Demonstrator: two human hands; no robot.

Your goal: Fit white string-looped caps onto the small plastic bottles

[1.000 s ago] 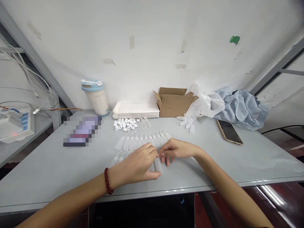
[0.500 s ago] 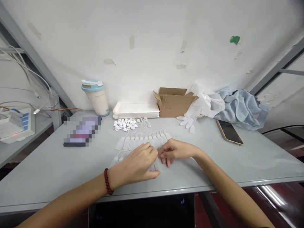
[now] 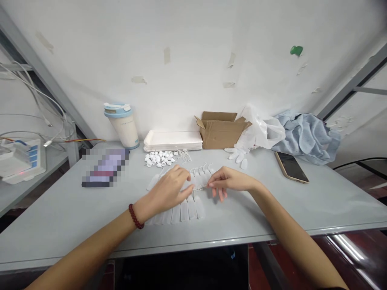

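Hovering over or touching translucent sleeves (image 3: 196, 180) at mid-table: left hand (image 3: 172, 183) over the far row, narrow gap between thumb and index, can't tell if it's holding one; right hand (image 3: 228, 180) at that row's right end, fingertips close together, grip unclear. Done, seemingly: two rows laid out, corded ends away from the person; left portions partly hidden. Left over: loose white caps (image 3: 159, 158) and cords (image 3: 184, 155) piled behind, loose sleeves (image 3: 238, 154) beside the plastic bag (image 3: 264, 131), near the cardboard box (image 3: 223, 133).
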